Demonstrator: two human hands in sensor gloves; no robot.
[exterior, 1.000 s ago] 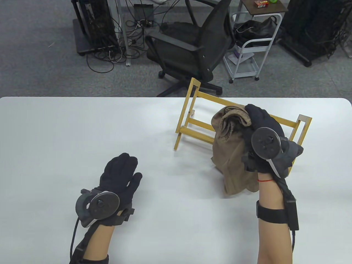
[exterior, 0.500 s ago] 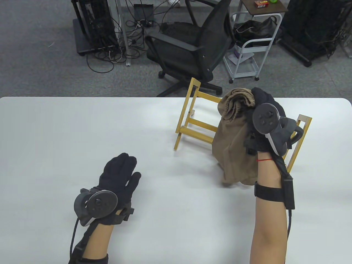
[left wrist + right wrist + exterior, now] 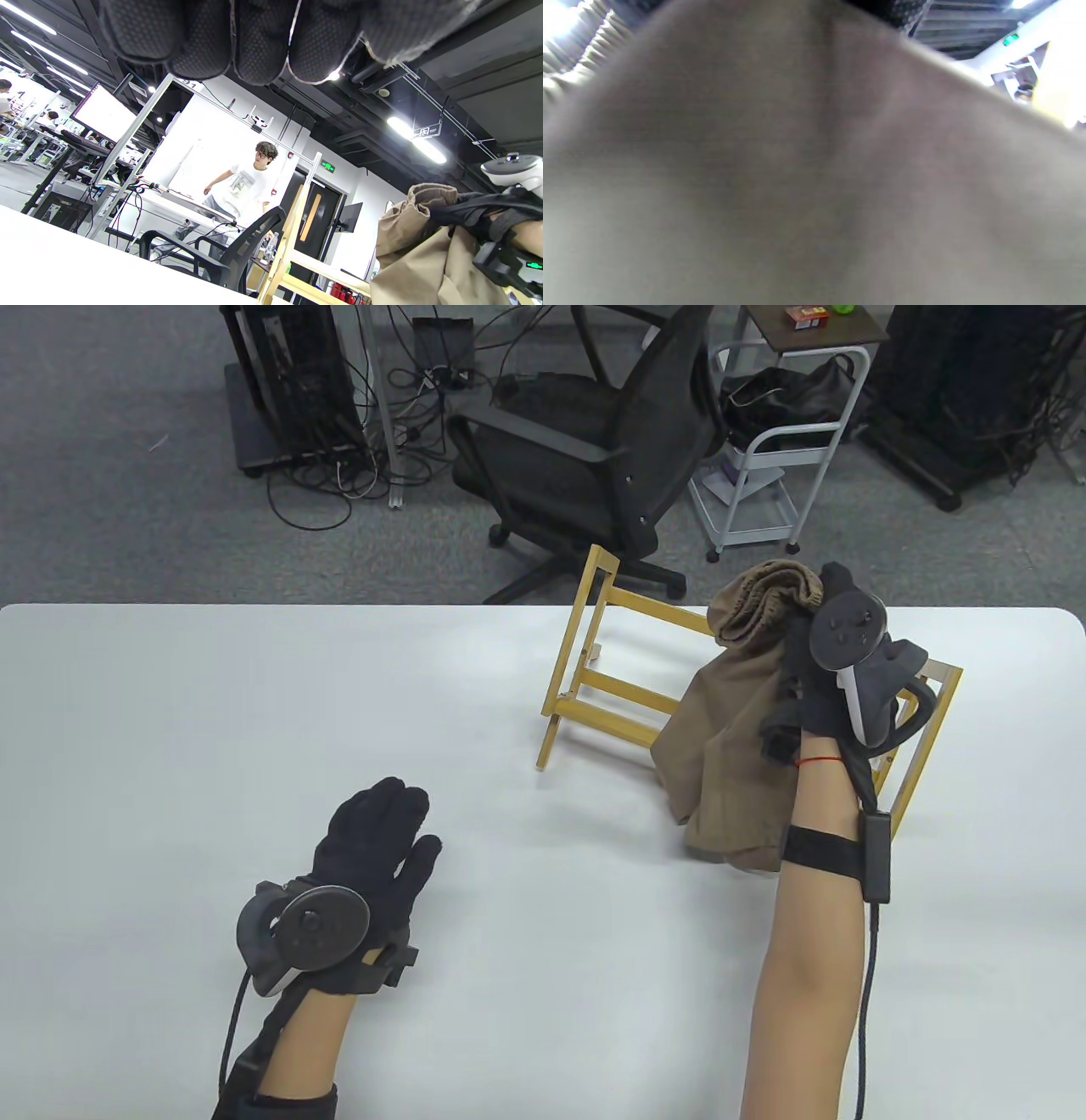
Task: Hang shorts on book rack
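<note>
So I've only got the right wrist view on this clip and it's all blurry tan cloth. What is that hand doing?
Observer: The right hand grips the shorts by the bunched waistband, lifted above the wooden rack.
Operator: Are they hung on the rack?
Observer: Not yet. The waistband is above the top bar, and the legs trail down in front of the rack to the table.
Operator: And the other hand?
Observer: The left hand holds nothing; it is low over the table with its fingers extended, well to the left of the rack.
</note>
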